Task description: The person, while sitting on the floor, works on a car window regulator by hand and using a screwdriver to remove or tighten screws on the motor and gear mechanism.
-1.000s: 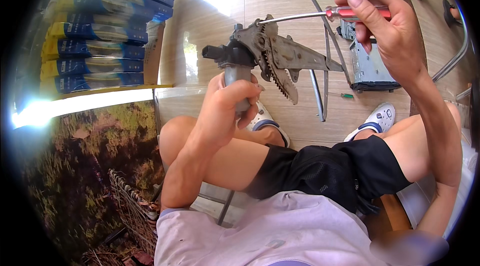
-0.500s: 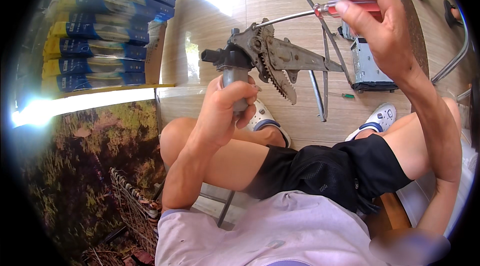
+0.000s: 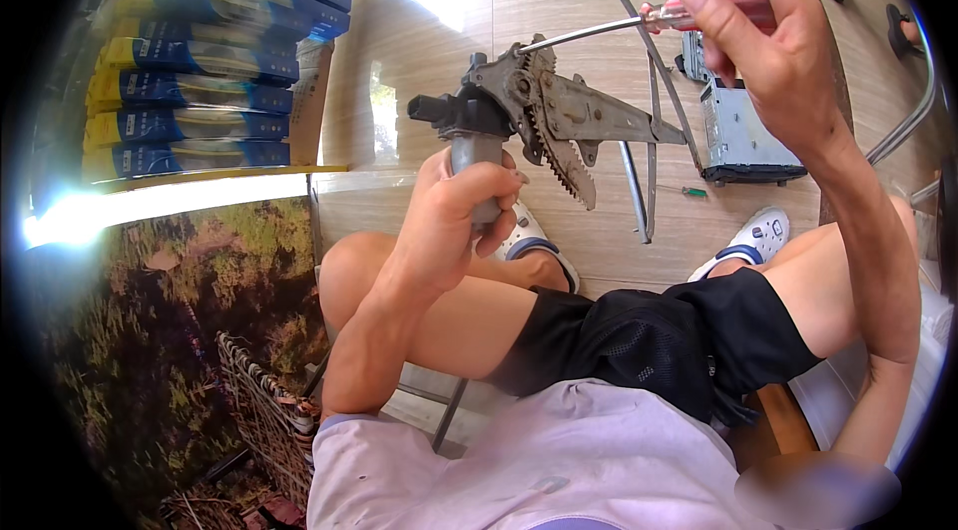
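Observation:
My left hand is wrapped round the grey cylindrical body of an electric motor with a black connector. This motor is joined to a worn metal window regulator with a toothed gear sector and crossed long arms, held up over the floor. In my right hand is a screwdriver with a clear red handle, lying between thumb and palm with some fingers raised. Its long shaft runs left, and the tip meets the regulator's upper edge beside the motor. Whether it sits in a screw is too small to tell.
Stacked blue and yellow boxes stand at the left. A grey metal box-shaped unit lies on the tiled floor at the right, near a small green-handled tool. Chair legs and another person's foot are at the far right.
The motor and regulator have shifted slightly to the right. My right hand and the screwdriver have moved a little right with them, and the handle has turned slightly.

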A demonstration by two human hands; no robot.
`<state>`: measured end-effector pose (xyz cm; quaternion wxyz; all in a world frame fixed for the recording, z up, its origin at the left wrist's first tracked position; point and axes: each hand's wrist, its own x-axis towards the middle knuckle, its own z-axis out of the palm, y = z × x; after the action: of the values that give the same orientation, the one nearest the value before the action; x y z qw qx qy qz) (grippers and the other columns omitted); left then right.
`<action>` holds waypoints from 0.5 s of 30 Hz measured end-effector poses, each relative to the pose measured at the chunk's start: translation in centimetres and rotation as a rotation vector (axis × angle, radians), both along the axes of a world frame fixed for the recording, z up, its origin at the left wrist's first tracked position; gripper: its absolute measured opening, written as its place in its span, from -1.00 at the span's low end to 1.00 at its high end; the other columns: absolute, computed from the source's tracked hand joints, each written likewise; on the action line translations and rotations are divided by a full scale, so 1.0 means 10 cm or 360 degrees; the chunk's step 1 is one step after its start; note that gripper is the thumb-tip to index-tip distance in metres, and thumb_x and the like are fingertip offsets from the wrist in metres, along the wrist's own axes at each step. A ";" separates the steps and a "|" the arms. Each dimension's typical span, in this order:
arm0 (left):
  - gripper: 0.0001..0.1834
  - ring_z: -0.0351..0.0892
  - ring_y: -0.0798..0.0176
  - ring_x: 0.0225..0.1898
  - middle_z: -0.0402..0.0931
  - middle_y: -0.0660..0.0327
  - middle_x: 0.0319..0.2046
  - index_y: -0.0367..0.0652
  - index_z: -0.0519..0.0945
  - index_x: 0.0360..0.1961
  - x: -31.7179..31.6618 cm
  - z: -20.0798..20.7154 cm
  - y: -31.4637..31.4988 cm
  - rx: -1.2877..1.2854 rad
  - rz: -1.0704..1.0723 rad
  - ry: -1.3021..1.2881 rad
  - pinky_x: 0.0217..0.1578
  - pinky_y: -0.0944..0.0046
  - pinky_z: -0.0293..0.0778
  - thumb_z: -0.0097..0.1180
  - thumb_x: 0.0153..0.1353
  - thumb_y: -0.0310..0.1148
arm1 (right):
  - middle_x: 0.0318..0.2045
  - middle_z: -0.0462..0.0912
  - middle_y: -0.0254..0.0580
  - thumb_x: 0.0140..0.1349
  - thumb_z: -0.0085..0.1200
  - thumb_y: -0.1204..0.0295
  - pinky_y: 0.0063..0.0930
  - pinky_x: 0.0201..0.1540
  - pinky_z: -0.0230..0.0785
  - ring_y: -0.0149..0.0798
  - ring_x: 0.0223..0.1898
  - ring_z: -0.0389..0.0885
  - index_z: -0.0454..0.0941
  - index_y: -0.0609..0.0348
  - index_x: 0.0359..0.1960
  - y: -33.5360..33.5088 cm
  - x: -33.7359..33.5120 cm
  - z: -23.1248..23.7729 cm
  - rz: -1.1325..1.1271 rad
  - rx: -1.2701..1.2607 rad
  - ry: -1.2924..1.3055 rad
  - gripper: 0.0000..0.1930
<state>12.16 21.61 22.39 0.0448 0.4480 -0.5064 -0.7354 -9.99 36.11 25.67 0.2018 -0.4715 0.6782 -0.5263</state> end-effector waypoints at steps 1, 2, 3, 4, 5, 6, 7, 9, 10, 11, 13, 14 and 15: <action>-0.86 0.38 0.39 -0.69 0.38 0.26 -0.57 -0.24 0.44 -0.43 0.00 0.00 0.00 -0.0001 0.0000 -0.0001 -0.74 0.40 0.13 0.14 0.08 -0.43 | -0.11 0.61 -0.08 0.32 0.12 0.45 -0.50 -0.15 0.55 -0.36 -0.29 0.65 0.51 0.30 -0.04 -0.01 0.03 -0.05 -0.0167 -0.0113 0.0290 -0.76; -0.86 0.38 0.39 -0.69 0.38 0.26 -0.58 -0.24 0.44 -0.43 0.00 0.00 0.00 -0.0007 -0.0003 0.0001 -0.74 0.40 0.14 0.14 0.07 -0.43 | -0.13 0.62 -0.09 0.33 0.11 0.45 -0.52 -0.18 0.55 -0.36 -0.31 0.65 0.51 0.30 -0.04 -0.03 0.07 -0.09 -0.0373 -0.0206 0.0580 -0.76; -0.86 0.38 0.38 -0.69 0.37 0.26 -0.58 -0.24 0.44 -0.44 0.01 0.01 0.00 -0.0012 -0.0007 0.0002 -0.74 0.40 0.14 0.14 0.07 -0.43 | -0.13 0.62 -0.09 0.33 0.10 0.45 -0.52 -0.19 0.56 -0.36 -0.33 0.66 0.51 0.31 -0.03 0.00 -0.01 -0.10 -0.0263 -0.0154 0.0601 -0.75; -0.86 0.38 0.38 -0.69 0.37 0.26 -0.58 -0.24 0.44 -0.44 0.01 0.01 0.00 -0.0014 -0.0002 0.0002 -0.74 0.40 0.14 0.14 0.07 -0.43 | -0.13 0.63 -0.09 0.32 0.10 0.45 -0.52 -0.19 0.56 -0.36 -0.34 0.66 0.51 0.31 -0.02 0.03 -0.10 -0.06 -0.0206 -0.0129 0.0611 -0.75; -0.86 0.38 0.38 -0.69 0.37 0.26 -0.58 -0.24 0.44 -0.44 0.02 0.00 0.00 -0.0014 -0.0004 0.0004 -0.74 0.40 0.14 0.14 0.07 -0.43 | -0.14 0.63 -0.09 0.32 0.10 0.46 -0.53 -0.20 0.56 -0.36 -0.34 0.66 0.51 0.31 -0.01 0.04 -0.19 -0.03 -0.0148 -0.0107 0.0619 -0.74; -0.86 0.38 0.38 -0.69 0.37 0.26 -0.58 -0.23 0.44 -0.44 0.01 0.00 0.00 -0.0008 -0.0014 0.0014 -0.74 0.40 0.14 0.14 0.07 -0.42 | -0.13 0.63 -0.09 0.33 0.09 0.47 -0.54 -0.22 0.56 -0.37 -0.35 0.66 0.51 0.31 0.00 0.07 -0.31 0.10 0.0104 0.0052 0.0050 -0.74; -0.86 0.38 0.38 -0.69 0.37 0.26 -0.58 -0.23 0.44 -0.44 0.01 0.00 0.00 -0.0006 -0.0017 0.0018 -0.74 0.40 0.14 0.14 0.07 -0.42 | -0.13 0.63 -0.09 0.33 0.09 0.48 -0.55 -0.23 0.56 -0.37 -0.35 0.66 0.50 0.31 0.00 0.08 -0.29 0.15 0.0242 0.0123 -0.0234 -0.74; -0.86 0.38 0.38 -0.69 0.37 0.26 -0.58 -0.23 0.44 -0.45 0.00 0.00 0.01 -0.0019 -0.0018 0.0009 -0.75 0.39 0.14 0.14 0.08 -0.43 | -0.13 0.62 -0.09 0.34 0.07 0.49 -0.56 -0.26 0.55 -0.38 -0.36 0.67 0.50 0.33 0.01 0.04 -0.12 0.19 0.0055 0.0142 -0.0356 -0.74; -0.86 0.38 0.38 -0.69 0.37 0.26 -0.58 -0.23 0.44 -0.45 0.00 -0.01 0.00 -0.0018 -0.0019 0.0010 -0.75 0.39 0.14 0.14 0.08 -0.43 | -0.12 0.62 -0.08 0.34 0.07 0.49 -0.56 -0.27 0.55 -0.38 -0.36 0.66 0.49 0.33 0.01 0.01 -0.10 0.09 -0.0091 0.0106 -0.0273 -0.74; -0.86 0.38 0.38 -0.69 0.37 0.25 -0.58 -0.23 0.44 -0.46 0.01 0.00 0.00 -0.0015 -0.0023 0.0018 -0.75 0.39 0.14 0.13 0.08 -0.43 | -0.12 0.62 -0.08 0.35 0.06 0.49 -0.56 -0.28 0.55 -0.38 -0.37 0.66 0.49 0.34 0.01 -0.03 -0.07 -0.01 -0.0230 0.0072 -0.0194 -0.75; -0.87 0.38 0.39 -0.69 0.37 0.25 -0.58 -0.23 0.43 -0.46 0.00 0.01 0.01 -0.0012 -0.0033 0.0031 -0.75 0.39 0.14 0.13 0.09 -0.43 | -0.12 0.62 -0.06 0.36 0.03 0.51 -0.61 -0.35 0.53 -0.40 -0.40 0.66 0.48 0.35 0.03 -0.04 -0.22 -0.22 -0.0114 -0.0396 0.0410 -0.75; -0.87 0.38 0.39 -0.69 0.37 0.25 -0.58 -0.22 0.43 -0.46 0.00 0.01 0.01 -0.0015 -0.0036 0.0030 -0.75 0.39 0.14 0.13 0.09 -0.43 | -0.12 0.62 -0.05 0.36 0.03 0.51 -0.63 -0.38 0.53 -0.41 -0.41 0.65 0.48 0.35 0.03 -0.04 -0.24 -0.22 -0.0077 -0.0554 0.0609 -0.75; -0.87 0.38 0.39 -0.69 0.37 0.25 -0.58 -0.22 0.43 -0.46 0.00 0.00 0.01 -0.0014 -0.0042 0.0032 -0.75 0.40 0.15 0.13 0.09 -0.43 | -0.11 0.61 -0.06 0.34 0.05 0.51 -0.62 -0.34 0.54 -0.39 -0.37 0.66 0.47 0.35 0.04 0.01 -0.19 0.03 -0.0102 -0.0122 0.0154 -0.73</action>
<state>12.18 21.68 22.41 0.0421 0.4336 -0.5151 -0.7381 -11.86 36.17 26.00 0.1336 -0.4817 0.6814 -0.5346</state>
